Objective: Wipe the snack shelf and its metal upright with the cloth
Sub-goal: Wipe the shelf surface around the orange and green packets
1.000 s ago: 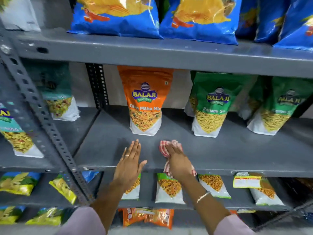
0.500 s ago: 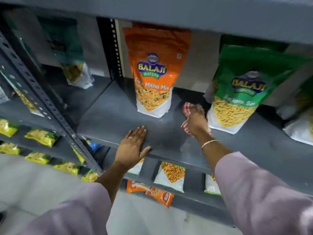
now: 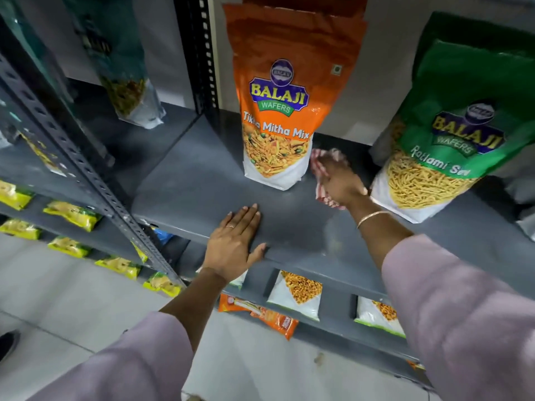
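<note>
The grey metal snack shelf (image 3: 191, 186) runs across the middle of the head view. My right hand (image 3: 338, 180) presses a red-and-white striped cloth (image 3: 325, 198) flat on the shelf, deep between the orange snack bag (image 3: 278, 117) and the green snack bag (image 3: 445, 134). The cloth is mostly hidden under the hand. My left hand (image 3: 234, 244) lies flat, fingers spread, on the shelf's front edge and holds nothing. A perforated grey metal upright (image 3: 95, 180) slants down at the left; a dark rear upright (image 3: 204, 53) stands behind the orange bag.
A teal snack bag (image 3: 124, 73) stands on the neighbouring shelf at left. Lower shelves hold small yellow packets (image 3: 72, 218) and white-and-orange packets (image 3: 295, 293). Pale floor tiles (image 3: 58, 299) lie below. More packets sit at the far right edge.
My right hand has slid the cloth further back on the shelf, between the two bags. The camera has moved closer and lower. My left hand stays on the front edge.
</note>
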